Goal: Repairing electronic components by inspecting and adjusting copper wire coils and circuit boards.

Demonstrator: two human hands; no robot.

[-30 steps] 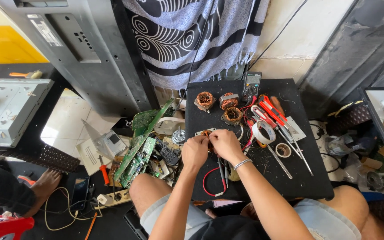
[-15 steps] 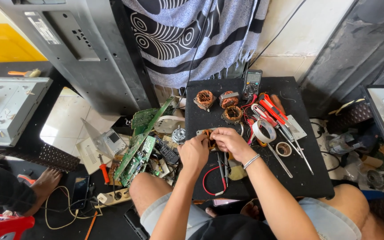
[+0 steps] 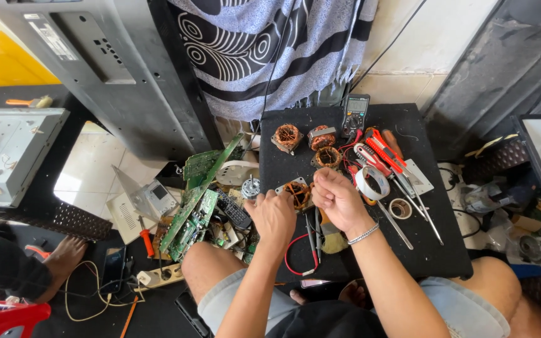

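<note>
Sitting low over a small black surface point(image 3: 433, 250), the person has both hands closed on one copper-wound motor coil point(image 3: 298, 192) near its left edge. The left hand point(image 3: 275, 216) grips the coil from its near left side, fingers curled in; the right hand point(image 3: 336, 197), a silver bracelet point(image 3: 363, 234) on its wrist, pinches at the coil's right side with fingers bunched tight. Three more copper coils point(image 3: 313, 143) lie farther back on the same surface, just beside a dark multimeter point(image 3: 355, 114). To the right of the hands lie red-handled pliers point(image 3: 383, 150), a roll of white tape point(image 3: 371, 183) and a smaller tape ring point(image 3: 400, 208). A red wire point(image 3: 290, 253) loops near the front edge, between the forearms. Off the left edge, green circuit boards point(image 3: 195, 200) are heaped on the floor, with a small silver motor point(image 3: 250, 187) just beside the coil. A patterned cloth point(image 3: 270, 50) hangs behind.
</note>
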